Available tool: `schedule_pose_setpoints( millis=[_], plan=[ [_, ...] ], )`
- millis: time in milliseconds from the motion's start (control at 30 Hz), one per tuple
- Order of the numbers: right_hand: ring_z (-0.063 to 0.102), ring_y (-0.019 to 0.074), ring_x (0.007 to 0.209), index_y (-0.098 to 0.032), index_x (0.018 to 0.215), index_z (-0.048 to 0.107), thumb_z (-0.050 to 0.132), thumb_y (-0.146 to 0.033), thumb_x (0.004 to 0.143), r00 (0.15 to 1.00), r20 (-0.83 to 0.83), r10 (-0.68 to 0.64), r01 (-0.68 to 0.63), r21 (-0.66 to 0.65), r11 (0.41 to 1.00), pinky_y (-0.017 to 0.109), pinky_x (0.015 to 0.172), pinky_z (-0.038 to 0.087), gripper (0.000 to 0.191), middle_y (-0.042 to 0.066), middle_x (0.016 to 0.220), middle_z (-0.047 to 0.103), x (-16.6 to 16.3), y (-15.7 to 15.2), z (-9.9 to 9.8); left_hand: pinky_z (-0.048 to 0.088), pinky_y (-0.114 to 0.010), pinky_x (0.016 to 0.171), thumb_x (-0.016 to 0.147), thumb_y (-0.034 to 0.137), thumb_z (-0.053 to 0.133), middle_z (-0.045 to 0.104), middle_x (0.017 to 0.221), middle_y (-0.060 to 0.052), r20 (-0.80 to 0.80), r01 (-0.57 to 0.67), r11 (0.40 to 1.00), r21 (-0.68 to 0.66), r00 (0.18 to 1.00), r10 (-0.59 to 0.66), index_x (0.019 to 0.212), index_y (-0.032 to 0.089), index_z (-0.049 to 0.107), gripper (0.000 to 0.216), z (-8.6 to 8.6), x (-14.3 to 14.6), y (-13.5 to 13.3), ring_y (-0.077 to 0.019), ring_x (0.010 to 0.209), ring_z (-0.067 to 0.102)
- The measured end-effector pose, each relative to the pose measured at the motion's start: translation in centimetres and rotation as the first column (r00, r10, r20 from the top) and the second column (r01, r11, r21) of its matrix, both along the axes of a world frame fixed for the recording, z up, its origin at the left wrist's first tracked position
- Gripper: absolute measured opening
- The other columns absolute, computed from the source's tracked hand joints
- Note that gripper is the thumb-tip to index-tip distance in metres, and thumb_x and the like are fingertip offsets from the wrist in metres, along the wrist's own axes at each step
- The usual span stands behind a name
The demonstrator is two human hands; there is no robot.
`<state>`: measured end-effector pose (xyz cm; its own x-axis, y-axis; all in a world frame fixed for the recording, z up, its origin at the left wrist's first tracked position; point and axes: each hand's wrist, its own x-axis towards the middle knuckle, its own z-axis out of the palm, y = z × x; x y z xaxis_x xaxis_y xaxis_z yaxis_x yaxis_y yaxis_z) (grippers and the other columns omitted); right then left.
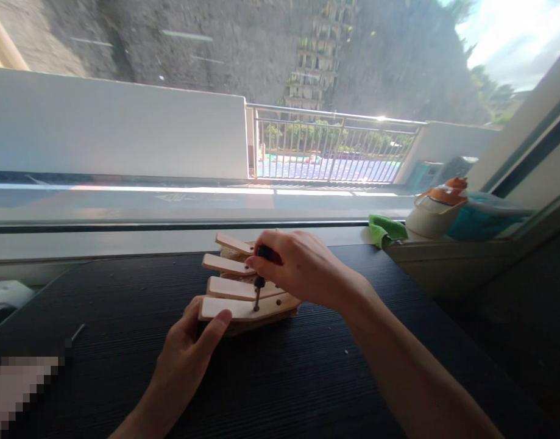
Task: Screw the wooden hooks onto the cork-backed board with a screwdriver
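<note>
A small wooden piece [236,286] made of several pale slats on a tapered base lies on the dark table [270,378] near the window. My right hand [302,268] is closed round a short screwdriver [260,281] with a black and red handle, its tip standing upright on the nearest slat. My left hand [188,350] rests on the table at the piece's near left end, thumb pressed on the front slat's edge and fingers curled against its side.
A window sill runs behind the table, with a green cloth [387,230] and a cream container [432,213] with an orange top at the right. A small dark screw-like bit [77,332] lies on the table at the left. A pale object [5,299] sits at the far left edge.
</note>
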<state>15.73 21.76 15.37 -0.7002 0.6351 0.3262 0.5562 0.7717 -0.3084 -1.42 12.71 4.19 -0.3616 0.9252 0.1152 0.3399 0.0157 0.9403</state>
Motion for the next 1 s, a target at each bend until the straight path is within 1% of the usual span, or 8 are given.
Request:
schedule_pose_setpoints(
  millis=[133,233,300,433,533,633,800,1000],
  plan=[
    [0.042,0.0094,0.053,-0.017,0.081,0.063,0.049,-0.047,0.091,0.995,0.034,-0.098,0.098,0.008,0.995,0.027,0.055,0.020,0.035,-0.001,0.062,0.057,-0.3,0.3,-0.3,0.048,-0.029,0.089,0.070,0.060,0.059,0.074,0.095,-0.001,0.001,-0.007,1.000,-0.002,1.000,0.007,0.089,0.024,0.066,0.041,0.1,0.0,0.0,-0.0249,0.096,0.066],
    [0.042,0.0105,0.054,-0.017,0.082,0.063,0.048,-0.047,0.091,0.993,0.023,-0.117,0.116,0.055,0.992,0.027,0.055,0.020,0.034,-0.001,0.061,0.056,-0.5,0.2,-0.7,0.049,-0.029,0.089,0.070,0.060,0.060,0.074,0.096,-0.001,0.007,-0.009,1.000,-0.014,1.000,0.009,0.089,0.024,0.066,0.042,0.0,-0.1,0.0,-0.0250,0.097,0.066],
    [0.043,0.0105,0.055,-0.019,0.084,0.063,0.049,-0.046,0.091,0.998,-0.004,-0.069,0.069,0.064,0.996,0.026,0.055,0.020,0.032,-0.001,0.063,0.057,-0.5,0.0,-0.7,0.049,-0.029,0.088,0.069,0.061,0.060,0.075,0.095,-0.001,0.007,-0.012,1.000,-0.020,1.000,0.012,0.089,0.024,0.067,0.043,-0.1,-0.2,0.1,-0.0252,0.096,0.066],
    [0.043,0.0089,0.056,-0.021,0.096,0.063,0.051,-0.037,0.091,0.996,-0.030,0.083,-0.083,-0.003,0.997,0.025,0.057,0.021,0.021,-0.003,0.067,0.058,-0.2,-0.6,-0.2,0.050,-0.031,0.087,0.069,0.061,0.060,0.075,0.092,-0.001,0.000,-0.023,1.000,-0.007,1.000,0.023,0.091,0.024,0.067,0.043,-0.3,-0.2,0.1,-0.0251,0.093,0.067],
    [0.043,0.0084,0.056,-0.020,0.095,0.063,0.049,-0.032,0.092,0.991,-0.023,0.129,-0.130,-0.026,0.991,0.025,0.057,0.021,0.019,-0.004,0.065,0.056,0.0,-0.7,0.2,0.050,-0.031,0.087,0.069,0.059,0.060,0.075,0.092,-0.001,-0.002,-0.027,1.000,-0.006,1.000,0.027,0.090,0.025,0.067,0.041,-0.2,-0.1,0.0,-0.0252,0.093,0.067],
    [0.041,0.0083,0.055,-0.018,0.088,0.063,0.050,-0.034,0.092,0.996,-0.030,0.086,-0.086,-0.014,0.996,0.025,0.056,0.021,0.021,-0.003,0.064,0.055,0.0,-0.4,0.1,0.050,-0.031,0.087,0.069,0.059,0.060,0.074,0.092,-0.001,0.004,-0.024,1.000,-0.004,1.000,0.024,0.088,0.025,0.067,0.039,-0.1,0.0,0.0,-0.0252,0.094,0.067],
    [0.035,0.0087,0.052,-0.017,0.079,0.061,0.052,-0.044,0.090,0.998,-0.019,-0.057,0.057,-0.006,0.998,0.025,0.053,0.019,0.031,-0.003,0.058,0.051,-0.3,0.5,-0.6,0.050,-0.032,0.088,0.068,0.059,0.061,0.075,0.093,0.000,-0.006,-0.030,1.000,0.000,1.000,0.030,0.088,0.025,0.067,0.039,-0.2,0.0,0.1,-0.0256,0.094,0.067],
    [0.037,0.0096,0.053,-0.018,0.080,0.063,0.047,-0.046,0.091,0.999,-0.014,-0.031,0.032,0.017,0.999,0.026,0.055,0.020,0.034,-0.002,0.060,0.053,-0.6,0.0,-0.7,0.050,-0.033,0.087,0.068,0.062,0.061,0.075,0.094,-0.002,-0.002,-0.020,1.000,-0.015,1.000,0.020,0.093,0.023,0.066,0.046,-0.4,-0.1,0.1,-0.0260,0.092,0.067]
  ],
)
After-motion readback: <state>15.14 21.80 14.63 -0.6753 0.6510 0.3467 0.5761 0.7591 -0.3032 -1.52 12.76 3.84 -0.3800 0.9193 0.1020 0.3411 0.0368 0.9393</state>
